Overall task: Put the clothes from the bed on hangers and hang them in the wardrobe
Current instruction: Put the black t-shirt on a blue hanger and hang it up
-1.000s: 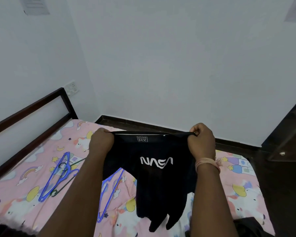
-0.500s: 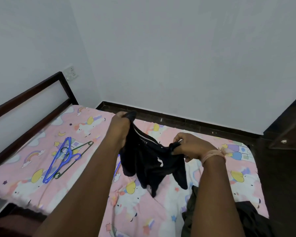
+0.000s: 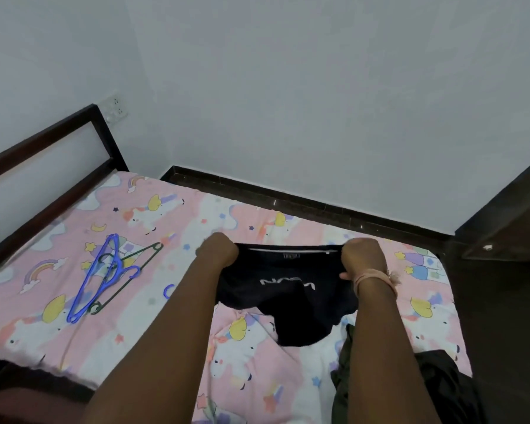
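**T-shirt held taut over the bed**

T-shirt (image 3: 288, 289), dark navy with a white logo across the chest, is stretched out by its top edge between two hands above the bed (image 3: 153, 341). The left hand (image 3: 219, 250) has its fingers curled into a tight grip on the cloth at the shirt's left corner; the right hand (image 3: 361, 258) does the same at the shirt's right corner, its grip bunching the fabric under the knuckles. A pink band (image 3: 377, 278) circles the right wrist, just below that hand. The shirt's lower part sags and touches the pink unicorn-print sheet beneath it.

Left of the shirt, well apart from it, a blue hanger (image 3: 104, 276) lies on the sheet, crossing a dark green hanger (image 3: 126, 276). Another bit of blue hanger (image 3: 168, 291) peeks out just beside the left forearm. Below and right of the shirt, near the bed's edge, a dark olive garment (image 3: 435, 390) lies crumpled, partly hidden by the right arm. Behind the shirt runs a white wall (image 3: 318, 102).
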Action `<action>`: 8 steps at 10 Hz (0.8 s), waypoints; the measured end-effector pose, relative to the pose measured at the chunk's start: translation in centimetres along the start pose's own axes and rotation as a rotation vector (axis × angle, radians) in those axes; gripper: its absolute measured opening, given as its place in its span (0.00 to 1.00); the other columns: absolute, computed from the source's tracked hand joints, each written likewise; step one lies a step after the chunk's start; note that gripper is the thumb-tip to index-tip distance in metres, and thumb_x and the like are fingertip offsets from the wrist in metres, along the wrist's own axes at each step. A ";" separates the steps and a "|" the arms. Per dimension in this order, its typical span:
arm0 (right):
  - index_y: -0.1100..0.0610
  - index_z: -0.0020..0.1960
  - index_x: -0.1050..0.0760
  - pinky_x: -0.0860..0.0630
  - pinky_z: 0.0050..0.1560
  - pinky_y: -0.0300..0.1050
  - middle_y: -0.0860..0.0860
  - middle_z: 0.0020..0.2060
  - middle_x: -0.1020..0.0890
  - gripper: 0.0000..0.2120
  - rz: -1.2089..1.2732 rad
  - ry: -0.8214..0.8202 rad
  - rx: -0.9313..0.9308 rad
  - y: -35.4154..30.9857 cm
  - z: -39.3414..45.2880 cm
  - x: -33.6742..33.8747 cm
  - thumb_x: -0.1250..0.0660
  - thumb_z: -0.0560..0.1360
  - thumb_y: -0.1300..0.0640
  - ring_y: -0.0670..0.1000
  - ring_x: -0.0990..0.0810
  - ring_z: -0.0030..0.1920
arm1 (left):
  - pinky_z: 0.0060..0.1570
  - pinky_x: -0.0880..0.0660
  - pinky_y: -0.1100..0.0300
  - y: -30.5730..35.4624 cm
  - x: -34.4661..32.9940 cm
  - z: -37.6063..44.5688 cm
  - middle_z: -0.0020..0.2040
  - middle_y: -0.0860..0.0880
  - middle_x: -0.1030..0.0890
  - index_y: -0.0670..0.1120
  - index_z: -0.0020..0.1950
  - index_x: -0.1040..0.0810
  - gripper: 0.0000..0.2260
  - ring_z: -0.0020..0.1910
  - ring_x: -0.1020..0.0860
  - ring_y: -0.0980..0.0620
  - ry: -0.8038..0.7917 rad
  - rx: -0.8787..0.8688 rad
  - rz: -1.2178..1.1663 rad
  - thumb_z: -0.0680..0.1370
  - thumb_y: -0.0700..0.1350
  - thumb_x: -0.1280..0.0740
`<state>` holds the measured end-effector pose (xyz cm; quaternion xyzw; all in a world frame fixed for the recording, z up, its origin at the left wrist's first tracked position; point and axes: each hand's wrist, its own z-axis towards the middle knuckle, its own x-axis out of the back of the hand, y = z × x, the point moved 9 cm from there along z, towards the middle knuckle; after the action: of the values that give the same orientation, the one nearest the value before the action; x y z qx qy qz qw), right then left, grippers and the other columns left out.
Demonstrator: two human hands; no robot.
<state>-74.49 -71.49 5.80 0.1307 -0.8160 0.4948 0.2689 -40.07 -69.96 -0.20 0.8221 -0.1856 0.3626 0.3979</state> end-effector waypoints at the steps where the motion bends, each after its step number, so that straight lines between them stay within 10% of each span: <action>1: 0.68 0.61 0.23 0.18 0.52 0.54 0.64 0.58 0.20 0.14 -0.083 0.009 -0.082 3.8 2.1 -5.6 0.39 0.78 0.63 0.62 0.18 0.53 | 0.55 0.22 0.48 -5.1 -4.3 1.0 0.50 0.38 0.21 0.37 0.56 0.24 0.08 0.48 0.21 0.40 -0.166 0.229 -0.347 0.81 0.38 0.40; 3: 0.65 0.62 0.22 0.21 0.51 0.46 0.62 0.59 0.19 0.14 -0.018 -0.007 -0.283 11.2 3.0 -16.2 0.41 0.80 0.62 0.59 0.19 0.54 | 0.30 0.25 0.59 -12.4 -15.1 3.9 0.42 0.40 0.21 0.36 0.59 0.19 0.12 0.35 0.23 0.45 -0.352 0.484 -0.851 0.81 0.36 0.39; 5: 0.63 0.51 0.21 0.25 0.44 0.49 0.61 0.49 0.17 0.09 -0.005 0.019 -0.313 18.2 5.6 -24.9 0.39 0.77 0.66 0.59 0.22 0.43 | 0.54 0.21 0.46 -22.1 -22.3 6.4 0.61 0.37 0.24 0.39 0.60 0.25 0.09 0.61 0.24 0.36 -0.293 0.836 -0.906 0.82 0.41 0.34; 6: 0.60 0.59 0.23 0.24 0.54 0.53 0.60 0.59 0.22 0.15 -0.281 -0.043 -0.162 20.8 7.9 -31.4 0.35 0.73 0.62 0.61 0.23 0.54 | 0.59 0.20 0.47 -28.7 -27.9 10.7 0.64 0.39 0.20 0.38 0.67 0.23 0.19 0.63 0.21 0.39 -0.315 0.773 -0.801 0.80 0.47 0.34; 8: 0.59 0.58 0.24 0.30 0.54 0.58 0.61 0.56 0.24 0.19 -0.784 -0.266 0.563 16.0 8.6 -49.5 0.36 0.68 0.59 0.65 0.27 0.57 | 0.50 0.22 0.51 -32.6 -27.9 12.6 0.48 0.45 0.17 0.46 0.52 0.20 0.09 0.46 0.19 0.44 -0.242 0.677 -0.750 0.82 0.50 0.34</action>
<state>-44.16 -74.06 -37.32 0.5571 -0.5673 0.5366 0.2827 -33.70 -59.44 -43.17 0.9507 0.2047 0.1371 0.1882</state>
